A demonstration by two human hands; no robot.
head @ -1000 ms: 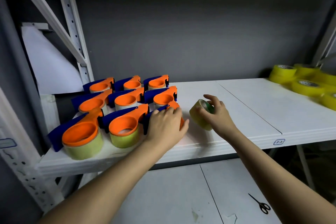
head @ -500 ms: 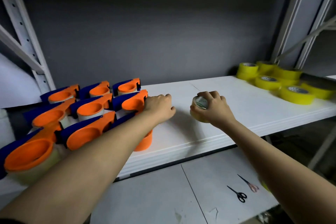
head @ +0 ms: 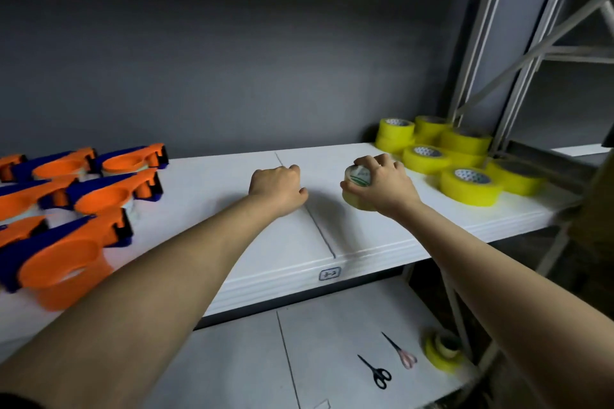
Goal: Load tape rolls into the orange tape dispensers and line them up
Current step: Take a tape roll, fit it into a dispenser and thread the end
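- The right hand [head: 382, 184] has its fingers [head: 377, 164] wrapped over a pale yellowish tape roll [head: 357, 188], holding it on the white shelf [head: 332, 232] just beside the stack of bright yellow tape rolls [head: 465, 159].
- The left hand [head: 279, 189] rests mid-shelf, fingers curled under, grasping nothing.
- The orange tape dispensers [head: 99, 189] sit grouped in rows at the shelf's left, well apart from both hands.
- Step in hand, as I judge it: fetching a roll for loading.
- Next move calls for carrying it left to a dispenser that has no roll.
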